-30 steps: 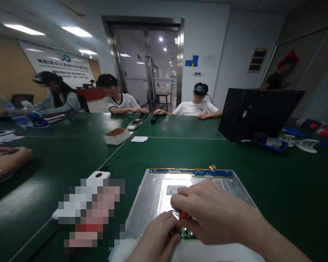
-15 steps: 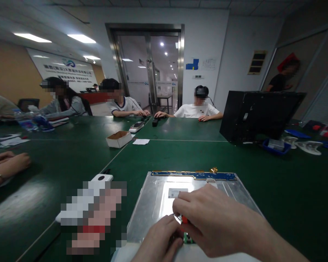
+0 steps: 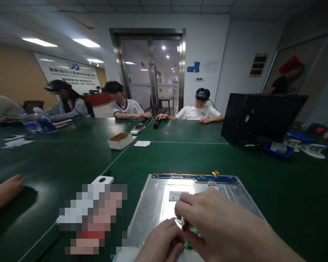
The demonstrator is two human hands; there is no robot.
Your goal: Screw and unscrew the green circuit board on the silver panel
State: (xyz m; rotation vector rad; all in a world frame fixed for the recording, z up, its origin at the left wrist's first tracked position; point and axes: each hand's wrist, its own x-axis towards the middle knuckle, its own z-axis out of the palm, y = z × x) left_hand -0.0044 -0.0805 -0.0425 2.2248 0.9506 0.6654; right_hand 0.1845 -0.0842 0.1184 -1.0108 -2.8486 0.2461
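Note:
A flat metal-backed display panel (image 3: 150, 203) lies before me, a blue circuit strip (image 3: 221, 179) along its far edge. Over its near part my right hand (image 3: 215, 222) is closed on a small red-and-black object (image 3: 184, 224), mostly hidden by the fingers. Close against it, my left hand (image 3: 161, 240) has its fingers curled in a pinch; what they hold is hidden. A bit of green circuit board (image 3: 196, 231) shows between the two hands. A thin shiny wire or strip (image 3: 177, 220) runs by the left fingertips.
Left of the panel, a white device (image 3: 102, 180) and a blurred-out pink item (image 3: 98, 218) lie on the green table (image 3: 177, 158). Farther off are an open box (image 3: 120, 141), a paper (image 3: 142, 143) and a black monitor (image 3: 262, 120). A co-worker's hand (image 3: 12, 185) rests at far left.
The view has tilted up slightly. Between my hands, more of the green board and a black part of the held object now show. The co-worker's hand at left has shifted.

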